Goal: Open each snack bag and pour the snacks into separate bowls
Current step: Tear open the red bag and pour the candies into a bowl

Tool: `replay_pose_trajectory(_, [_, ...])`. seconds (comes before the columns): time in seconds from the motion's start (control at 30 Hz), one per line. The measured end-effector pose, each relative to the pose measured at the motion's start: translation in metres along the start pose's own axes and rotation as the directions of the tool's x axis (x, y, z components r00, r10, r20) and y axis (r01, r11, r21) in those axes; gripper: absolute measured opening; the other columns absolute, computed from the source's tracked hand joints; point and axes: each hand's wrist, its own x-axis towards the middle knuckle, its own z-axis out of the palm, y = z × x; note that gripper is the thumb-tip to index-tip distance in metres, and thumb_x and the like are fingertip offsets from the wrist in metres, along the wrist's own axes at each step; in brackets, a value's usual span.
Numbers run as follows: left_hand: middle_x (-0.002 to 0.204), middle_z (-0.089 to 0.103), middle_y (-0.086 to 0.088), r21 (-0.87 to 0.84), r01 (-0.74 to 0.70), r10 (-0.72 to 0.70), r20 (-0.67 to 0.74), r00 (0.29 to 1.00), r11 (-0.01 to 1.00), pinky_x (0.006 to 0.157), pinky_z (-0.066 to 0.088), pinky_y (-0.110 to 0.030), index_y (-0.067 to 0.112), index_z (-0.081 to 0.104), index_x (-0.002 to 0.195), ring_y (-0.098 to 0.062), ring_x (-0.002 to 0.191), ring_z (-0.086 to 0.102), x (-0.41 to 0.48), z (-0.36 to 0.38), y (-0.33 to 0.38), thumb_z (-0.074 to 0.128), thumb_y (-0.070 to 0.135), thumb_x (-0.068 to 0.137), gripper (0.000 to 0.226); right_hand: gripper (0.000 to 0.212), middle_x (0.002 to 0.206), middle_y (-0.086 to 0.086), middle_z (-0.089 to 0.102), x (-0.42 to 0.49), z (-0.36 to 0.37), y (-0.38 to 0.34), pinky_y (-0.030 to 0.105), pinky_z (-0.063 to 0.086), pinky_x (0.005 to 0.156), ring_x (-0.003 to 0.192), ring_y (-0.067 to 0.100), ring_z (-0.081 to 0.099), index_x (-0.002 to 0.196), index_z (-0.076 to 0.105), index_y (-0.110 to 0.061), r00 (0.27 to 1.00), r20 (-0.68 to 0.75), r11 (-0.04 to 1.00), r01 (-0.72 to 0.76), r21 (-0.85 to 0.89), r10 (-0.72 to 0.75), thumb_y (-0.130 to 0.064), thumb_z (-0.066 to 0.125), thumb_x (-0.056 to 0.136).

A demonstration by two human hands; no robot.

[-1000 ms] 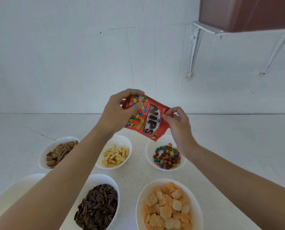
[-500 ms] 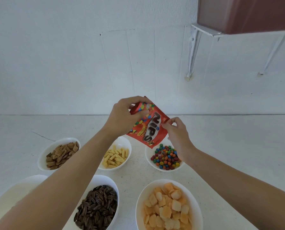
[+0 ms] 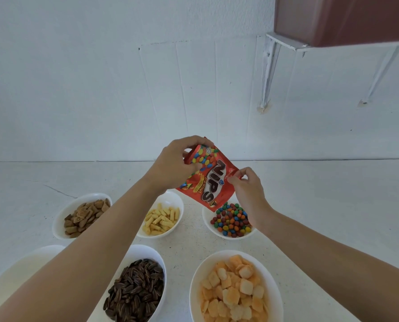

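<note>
Holding the bag (image 3: 207,180) tilted just above the far right candy bowl (image 3: 206,219): left hand (image 3: 170,168) gripped its top end, right hand (image 3: 245,189) pinched a corner, prob. steadying it to empty contents.

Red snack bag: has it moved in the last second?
Yes. The red bag has dropped toward the candy bowl, which stayed put; the bag's lower corner now overlaps the bowl's far rim.

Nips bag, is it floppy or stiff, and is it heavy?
Probably floppy: the Nips bag creases where the left hand grips it. Likely light: the right hand steadies it by pinching one corner. Its surface looks glossy, so perhaps slippery.
</note>
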Motion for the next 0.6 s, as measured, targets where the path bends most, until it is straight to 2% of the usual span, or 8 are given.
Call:
replay_pose_trajectory(0.13, [0.111, 0.066, 0.014, 0.013, 0.019, -0.018, -0.033, 0.999, 1.0, 0.058, 0.054, -0.012, 0.042, 0.065, 0.113, -0.006, 0.088, 0.068, 0.0, 0.005, -0.005, 0.073, 0.011, 0.089, 0.04, 0.008, 0.108, 0.003, 0.068, 0.004, -0.002, 0.003, 0.02, 0.045, 0.062, 0.09, 0.014, 0.066, 0.1, 0.049, -0.019, 1.0, -0.003, 1.0, -0.018, -0.024, 0.018, -0.025, 0.055, 0.099])
replay_pose_trajectory(0.3, [0.105, 0.066, 0.021, -0.019, -0.002, 0.0, -0.123, 0.992, 1.0, 0.061, 0.053, -0.012, 0.042, 0.065, 0.112, 0.001, 0.092, 0.066, 0.005, -0.001, 0.0, 0.072, 0.011, 0.09, 0.038, 0.014, 0.107, 0.003, 0.07, 0.004, -0.002, -0.005, 0.018, 0.047, 0.065, 0.094, 0.016, 0.069, 0.094, 0.048, -0.022, 0.995, -0.039, 0.994, 0.09, 0.059, -0.088, -0.028, 0.059, 0.098])
replay_pose_trajectory(0.4, [0.107, 0.064, 0.024, -0.035, -0.003, -0.001, -0.109, 0.994, 0.999, 0.06, 0.054, -0.01, 0.04, 0.064, 0.116, 0.001, 0.094, 0.066, 0.005, -0.003, 0.002, 0.073, 0.015, 0.09, 0.038, 0.013, 0.106, 0.003, 0.07, 0.005, 0.0, -0.008, 0.018, 0.047, 0.064, 0.094, 0.017, 0.069, 0.094, 0.048, -0.022, 0.994, -0.044, 0.993, 0.1, 0.068, -0.097, -0.028, 0.059, 0.099])
replay_pose_trajectory(0.5, [0.112, 0.065, 0.018, -0.042, 0.01, -0.013, -0.07, 0.997, 0.999, 0.064, 0.057, -0.016, 0.039, 0.063, 0.119, -0.005, 0.097, 0.067, 0.004, -0.001, -0.002, 0.074, 0.012, 0.089, 0.042, 0.011, 0.106, 0.005, 0.07, 0.008, 0.0, -0.001, 0.02, 0.049, 0.065, 0.093, 0.019, 0.069, 0.097, 0.05, -0.02, 0.997, -0.043, 0.997, 0.065, 0.034, -0.064, -0.028, 0.058, 0.099])
replay_pose_trajectory(0.6, [0.115, 0.067, 0.013, -0.047, 0.025, -0.027, -0.046, 0.999, 0.999, 0.06, 0.055, -0.013, 0.04, 0.063, 0.119, -0.006, 0.095, 0.068, 0.002, 0.004, -0.007, 0.075, 0.013, 0.089, 0.042, 0.011, 0.105, 0.004, 0.07, 0.008, 0.0, 0.009, 0.02, 0.049, 0.065, 0.091, 0.018, 0.069, 0.099, 0.051, -0.019, 0.999, -0.038, 1.0, 0.029, -0.007, -0.029, -0.028, 0.057, 0.099])
